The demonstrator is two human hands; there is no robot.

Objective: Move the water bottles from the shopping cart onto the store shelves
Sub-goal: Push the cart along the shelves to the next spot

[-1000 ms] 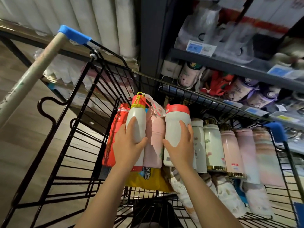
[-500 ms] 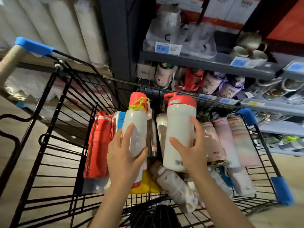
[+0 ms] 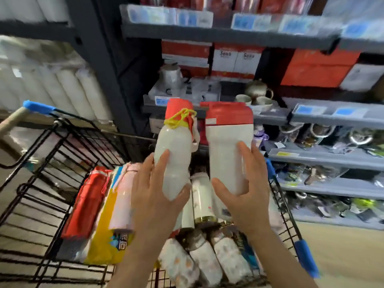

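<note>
My left hand (image 3: 154,196) wraps a white bottle with a yellow strap (image 3: 173,154); my right hand (image 3: 244,188) grips a wider white bottle with a red cap (image 3: 227,146). I see both bottles upright, side by side, above the black wire cart (image 3: 49,175). More bottles (image 3: 205,265) lie in its basket. Grey store shelves (image 3: 324,159) stand beyond, their goods too blurred to name, perhaps cups.
</note>
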